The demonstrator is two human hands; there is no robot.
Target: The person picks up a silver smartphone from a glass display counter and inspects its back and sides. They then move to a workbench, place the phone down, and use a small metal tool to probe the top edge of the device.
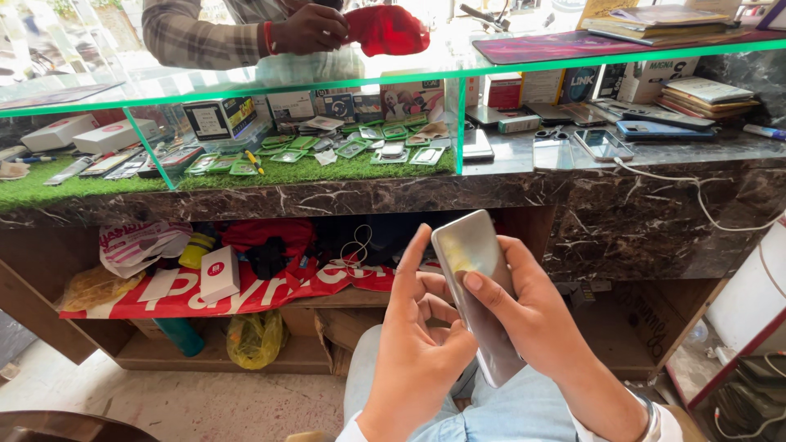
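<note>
A: Closest to the camera, the person's 2 hands meet over the lap. The left hand [417, 344] has its fingers curled in behind a silver smartphone [479, 286], thumb standing straight up along the phone's left edge.

B: And the right hand [536, 315]?

A: It wraps the phone from the other side, fingers closed on the right edge, thumb pressed flat across the glossy face. So both hands grip the phone, which is tilted, top end up toward the counter, lower end down by the blue jeans [524, 409].

B: What sits behind it?

A: A wooden shelf [205, 348] under the counter: a red banner [270, 290], a small white box [219, 274] leaning on it, a yellow plastic bag [255, 337] below, a green bottle [178, 336] lying beside that.

B: Higher up?

A: The dark marble counter edge [368, 196], then a strip of artificial grass [319, 170] under a glass case [458, 69], covered in small green-framed packets [286, 155] and boxes. To the right, 1 phone [604, 144] lies flat on the marble with a white cable [696, 184] trailing off.

B: Anyone else?

A: Farthest back, another person's hand [309, 29], in a checked sleeve, rests on the glass top, closed on a red cloth [389, 29].
</note>
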